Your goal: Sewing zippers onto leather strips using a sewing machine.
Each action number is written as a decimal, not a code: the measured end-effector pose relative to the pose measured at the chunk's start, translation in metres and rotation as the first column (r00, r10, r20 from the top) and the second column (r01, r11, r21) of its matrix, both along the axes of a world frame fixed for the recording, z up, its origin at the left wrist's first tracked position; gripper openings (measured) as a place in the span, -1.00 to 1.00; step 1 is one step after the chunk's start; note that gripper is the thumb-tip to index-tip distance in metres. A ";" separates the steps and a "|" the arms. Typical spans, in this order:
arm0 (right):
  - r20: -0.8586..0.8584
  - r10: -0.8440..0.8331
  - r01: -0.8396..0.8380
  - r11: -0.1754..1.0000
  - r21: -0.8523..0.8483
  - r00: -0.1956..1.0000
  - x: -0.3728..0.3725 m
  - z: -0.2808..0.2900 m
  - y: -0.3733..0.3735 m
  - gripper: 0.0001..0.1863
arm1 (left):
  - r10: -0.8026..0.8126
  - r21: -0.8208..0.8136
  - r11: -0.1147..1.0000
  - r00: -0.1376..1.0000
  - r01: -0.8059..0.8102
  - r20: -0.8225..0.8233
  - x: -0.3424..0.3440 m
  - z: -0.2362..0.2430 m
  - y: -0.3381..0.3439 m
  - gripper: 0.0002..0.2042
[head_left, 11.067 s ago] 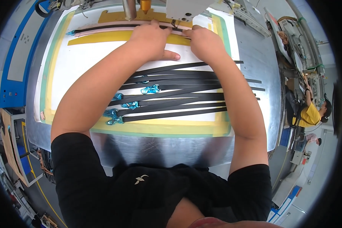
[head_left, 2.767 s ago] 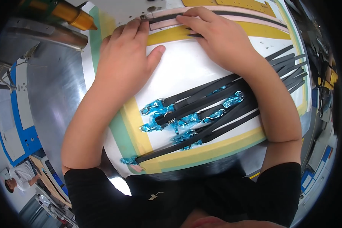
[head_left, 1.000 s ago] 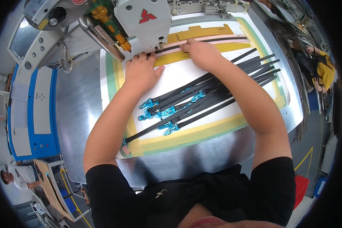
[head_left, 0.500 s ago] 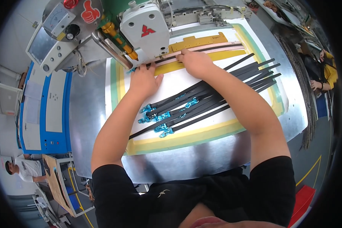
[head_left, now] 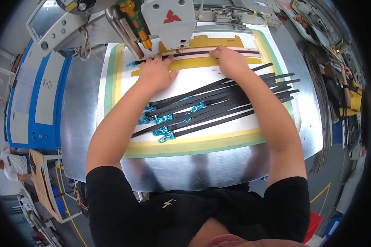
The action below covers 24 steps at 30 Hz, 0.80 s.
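A narrow black strap (head_left: 193,53) lies lengthwise along a pinkish strip between yellow template plates (head_left: 193,63). Blue film wraps its left end (head_left: 131,64). My left hand (head_left: 156,77) rests on the left part of this strap, fingers spread flat and thumb held apart. Farther right, my right hand (head_left: 232,65) is closed, its fingertips pinching or pressing the same strap; their undersides are hidden. Nearer to me, several more black straps (head_left: 218,100) lie in a slanting bundle, with blue-wrapped metal fittings (head_left: 164,131) at their left ends. My right forearm passes over their right part.
A white machine head (head_left: 169,24) stands just beyond my hands, with a gold-coloured nozzle (head_left: 143,39) near my left fingers. Tape borders the white sheet on the metal table (head_left: 173,171). A blue-and-white cabinet (head_left: 39,99) is at left. Other people (head_left: 14,164) are at both sides.
My right hand has slid rightward along the strap. My left hand stays on its left part. The whole view has shifted a little, and the bundled straps lie as before.
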State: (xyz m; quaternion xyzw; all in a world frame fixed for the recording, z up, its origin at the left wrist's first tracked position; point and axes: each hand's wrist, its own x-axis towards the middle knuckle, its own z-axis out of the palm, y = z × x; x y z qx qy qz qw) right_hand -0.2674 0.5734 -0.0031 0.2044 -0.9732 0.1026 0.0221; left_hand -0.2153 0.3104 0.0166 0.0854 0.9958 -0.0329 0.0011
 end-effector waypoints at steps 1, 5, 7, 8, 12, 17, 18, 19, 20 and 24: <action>-0.003 -0.012 0.012 1.000 0.004 1.000 0.001 0.002 0.000 -0.54 | 0.012 -0.023 1.000 1.000 -0.012 0.026 0.001 0.005 0.004 -0.35; 0.013 -0.006 0.006 0.999 0.050 1.000 0.006 0.011 -0.014 -0.57 | 0.050 -0.038 0.998 0.995 -0.047 0.089 -0.006 0.007 0.010 -0.35; -0.021 -0.012 0.013 0.999 0.051 1.000 0.005 0.011 -0.017 -0.59 | -0.036 0.059 0.998 0.996 0.031 0.076 -0.012 -0.001 0.009 -0.35; -0.023 -0.007 0.008 0.998 0.058 1.000 0.004 0.010 -0.018 -0.59 | -0.032 0.066 0.997 0.997 0.027 0.075 -0.013 -0.006 0.009 -0.35; -0.035 0.011 -0.009 0.998 0.065 0.999 0.006 0.008 -0.017 -0.59 | -0.018 0.126 0.992 1.000 0.016 0.013 -0.012 -0.010 0.027 -0.37; -0.013 0.020 -0.020 0.999 0.033 1.000 0.007 0.009 -0.011 -0.49 | 0.010 0.122 0.992 0.999 -0.015 0.035 -0.016 -0.006 0.031 -0.38; -0.007 0.007 -0.007 0.999 0.044 1.000 0.007 0.011 -0.006 -0.48 | -0.006 0.129 0.992 0.998 -0.001 0.055 -0.018 -0.006 0.030 -0.38; -0.001 -0.005 0.005 0.998 0.055 1.000 0.005 0.011 -0.001 -0.48 | -0.021 0.135 0.991 0.997 0.011 0.075 -0.019 -0.006 0.030 -0.39; -0.002 -0.003 0.003 0.998 0.059 1.000 0.003 0.011 0.006 -0.48 | -0.020 0.139 0.990 0.997 0.009 0.074 -0.020 -0.007 0.031 -0.39; -0.026 -0.011 0.013 0.994 0.106 1.000 -0.002 0.009 0.027 -0.53 | -0.030 0.151 0.988 0.999 0.027 0.015 -0.013 -0.005 0.036 -0.39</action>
